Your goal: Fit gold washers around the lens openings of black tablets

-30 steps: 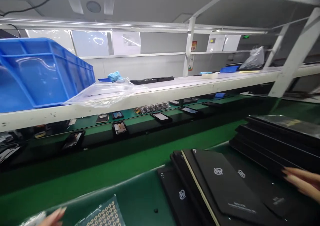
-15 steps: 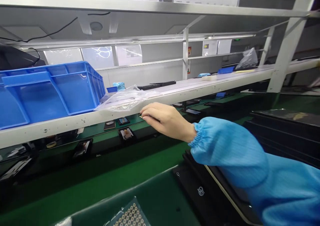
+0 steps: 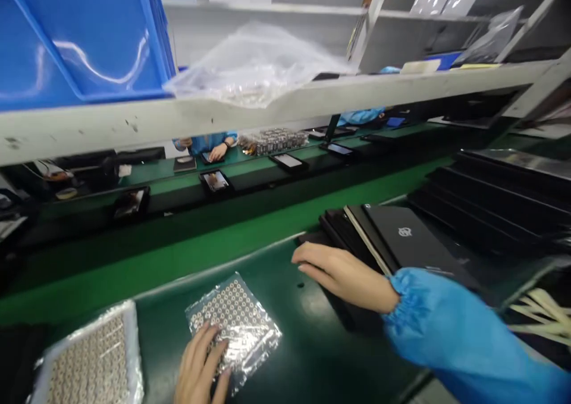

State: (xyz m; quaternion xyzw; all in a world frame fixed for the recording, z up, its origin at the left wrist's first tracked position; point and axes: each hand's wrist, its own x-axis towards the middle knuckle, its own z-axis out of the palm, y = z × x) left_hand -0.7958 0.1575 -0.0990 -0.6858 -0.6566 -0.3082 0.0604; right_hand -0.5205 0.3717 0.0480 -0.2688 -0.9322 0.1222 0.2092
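Observation:
My left hand (image 3: 201,365) enters at the bottom with its fingers spread, resting on a clear plastic bag (image 3: 241,309) of small ring-shaped pieces laid in rows. A second bag (image 3: 93,356) of similar rings, in whitish wrapping, lies left of it. My right hand (image 3: 343,275), in a blue sleeve, hovers over the dark green bench beside a stack of black, flat, tablet-like devices (image 3: 405,237). Its fingers are loosely curved, with nothing visible in them. The top device bears a pale logo.
A white shelf edge (image 3: 107,129) crosses above, carrying a blue bin (image 3: 107,35) and a crumpled plastic bag (image 3: 263,65). Behind the bench runs a green conveyor (image 3: 214,234). Beyond it are several devices and a co-worker's hand (image 3: 218,152). Black trays (image 3: 499,207) are stacked at right.
The view has tilted downward. My right hand has come down from near the shelf edge to above the bench. My left hand has entered and touches the bag of rings.

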